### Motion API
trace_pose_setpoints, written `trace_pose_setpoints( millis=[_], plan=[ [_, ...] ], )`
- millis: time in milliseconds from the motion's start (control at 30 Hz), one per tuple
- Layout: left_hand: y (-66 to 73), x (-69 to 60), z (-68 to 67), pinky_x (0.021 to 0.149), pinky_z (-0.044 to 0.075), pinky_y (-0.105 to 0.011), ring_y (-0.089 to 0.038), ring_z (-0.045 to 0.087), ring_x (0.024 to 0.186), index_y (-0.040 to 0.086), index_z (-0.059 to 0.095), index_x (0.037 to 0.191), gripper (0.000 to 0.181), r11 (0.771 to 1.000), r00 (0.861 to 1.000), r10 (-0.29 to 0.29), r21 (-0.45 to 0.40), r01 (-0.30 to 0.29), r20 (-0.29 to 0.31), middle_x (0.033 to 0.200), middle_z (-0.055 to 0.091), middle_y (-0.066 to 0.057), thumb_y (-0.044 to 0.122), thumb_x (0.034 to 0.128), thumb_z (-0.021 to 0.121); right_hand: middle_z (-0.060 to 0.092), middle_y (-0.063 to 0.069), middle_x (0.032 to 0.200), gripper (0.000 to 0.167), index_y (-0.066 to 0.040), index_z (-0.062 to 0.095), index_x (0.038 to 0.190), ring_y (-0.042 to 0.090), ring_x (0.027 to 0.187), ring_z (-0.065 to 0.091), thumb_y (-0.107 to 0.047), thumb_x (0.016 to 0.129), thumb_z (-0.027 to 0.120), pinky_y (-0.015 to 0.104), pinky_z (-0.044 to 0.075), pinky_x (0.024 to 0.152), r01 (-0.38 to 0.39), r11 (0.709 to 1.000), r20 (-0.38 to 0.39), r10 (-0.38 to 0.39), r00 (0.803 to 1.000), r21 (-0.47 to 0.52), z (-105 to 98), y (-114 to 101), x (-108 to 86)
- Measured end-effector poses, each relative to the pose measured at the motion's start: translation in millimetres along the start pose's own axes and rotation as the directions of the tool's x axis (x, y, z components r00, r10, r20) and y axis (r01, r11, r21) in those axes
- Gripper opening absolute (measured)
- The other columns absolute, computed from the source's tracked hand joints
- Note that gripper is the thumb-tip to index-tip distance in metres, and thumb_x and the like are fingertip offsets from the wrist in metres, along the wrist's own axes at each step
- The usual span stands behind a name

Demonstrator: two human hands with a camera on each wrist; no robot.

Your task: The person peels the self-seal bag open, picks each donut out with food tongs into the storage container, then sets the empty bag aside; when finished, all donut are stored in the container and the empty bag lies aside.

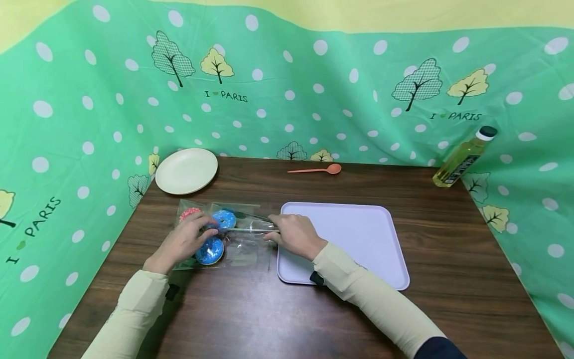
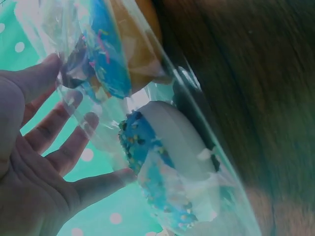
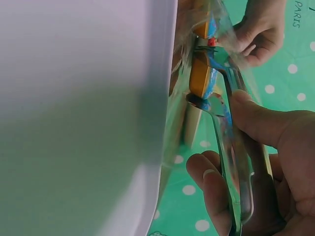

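A clear plastic bag (image 1: 242, 257) lies on the table with a pink donut (image 1: 189, 213), a blue donut (image 1: 224, 218) and a nearer blue donut (image 1: 210, 251) inside. My left hand (image 1: 183, 242) touches the bag, its fingers and thumb spread apart; in the left wrist view the thumb meets the film by a sprinkled blue donut (image 2: 162, 169). In my right hand (image 1: 297, 233) I grip metal tongs (image 3: 231, 152), which reach into the bag. Their ends stand on either side of a blue donut (image 3: 202, 76); whether they press on it I cannot tell.
A lilac tray (image 1: 354, 239) lies beside the bag, under my right forearm. At the back left is a white plate (image 1: 186, 172), and an orange spoon (image 1: 323, 169) lies at the rear. An oil bottle (image 1: 462, 159) stands at the back right, before the green curtain (image 1: 341, 89).
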State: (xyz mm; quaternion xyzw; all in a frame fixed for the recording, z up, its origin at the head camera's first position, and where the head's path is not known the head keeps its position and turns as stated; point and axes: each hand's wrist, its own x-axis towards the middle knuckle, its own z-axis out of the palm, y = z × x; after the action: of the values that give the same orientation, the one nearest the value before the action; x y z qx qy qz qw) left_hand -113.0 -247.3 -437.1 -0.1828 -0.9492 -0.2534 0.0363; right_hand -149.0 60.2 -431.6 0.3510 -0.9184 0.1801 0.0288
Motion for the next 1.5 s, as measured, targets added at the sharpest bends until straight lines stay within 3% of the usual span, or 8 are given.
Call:
trace_pose_setpoints(
  millis=[333,567,867,1167,1500],
  plan=[
    [-2.5,-0.6,1.5,0.085,0.052,-0.046,-0.022,0.064,0.095,0.01,0.074,0.1,0.006,0.999,0.998,0.052,-0.005,-0.052,-0.035,0.098,0.069,-0.001,0.011,0.095,0.071,0.074,0.009,0.104,0.049,-0.005,0.069,0.125,0.023,0.08,0.072,-0.038,0.089,0.077,0.043,0.058,0.068,-0.023,1.0,-0.029,0.023,0.999,0.017,-7.6,6.0,-18.7],
    [-2.3,-1.0,3.5,0.084,0.052,-0.047,-0.025,0.064,0.096,0.008,0.073,0.101,0.007,0.999,0.998,0.045,0.01,-0.045,-0.039,0.097,0.07,-0.003,0.01,0.095,0.071,0.072,-0.001,0.085,0.033,-0.01,0.07,0.104,0.014,0.068,0.068,-0.038,0.088,0.079,0.036,0.052,0.054,-0.022,1.0,-0.083,0.023,0.996,0.012,-18.0,15.1,-35.2],
    [-3.4,0.1,4.5,0.081,0.052,-0.046,-0.024,0.063,0.092,0.004,0.07,0.099,0.006,0.997,0.996,0.072,-0.014,-0.073,-0.057,0.094,0.068,-0.003,0.008,0.0966,0.068,0.073,0.001,0.086,0.041,-0.007,0.071,0.115,0.012,0.066,0.067,-0.035,0.086,0.081,0.033,0.051,0.052,-0.077,0.997,-0.12,0.08,0.99,0.032,-30.4,26.6,-63.7],
    [-2.8,-1.2,3.3,0.079,0.052,-0.045,-0.022,0.062,0.089,0.004,0.07,0.098,0.004,0.997,0.996,0.066,-0.025,-0.068,-0.052,0.092,0.067,-0.002,0.006,0.0954,0.069,0.067,-0.006,0.076,0.044,-0.009,0.072,0.114,0.004,0.06,0.056,-0.038,0.083,0.083,0.03,0.047,0.051,-0.132,0.991,-0.182,0.133,0.974,0.018,-42.7,43.1,-89.5],
    [-4.4,-1.0,4.4,0.079,0.052,-0.044,-0.02,0.061,0.089,0.007,0.069,0.098,0.003,0.997,0.997,0.062,-0.035,-0.063,-0.048,0.092,0.067,0.001,0.009,0.0977,0.067,0.065,-0.007,0.073,0.044,-0.009,0.072,0.115,0.004,0.059,0.053,-0.034,0.081,0.085,0.029,0.044,0.05,-0.209,0.978,-0.187,0.209,0.96,0.022,-52.3,57.9,-112.2]
  ],
)
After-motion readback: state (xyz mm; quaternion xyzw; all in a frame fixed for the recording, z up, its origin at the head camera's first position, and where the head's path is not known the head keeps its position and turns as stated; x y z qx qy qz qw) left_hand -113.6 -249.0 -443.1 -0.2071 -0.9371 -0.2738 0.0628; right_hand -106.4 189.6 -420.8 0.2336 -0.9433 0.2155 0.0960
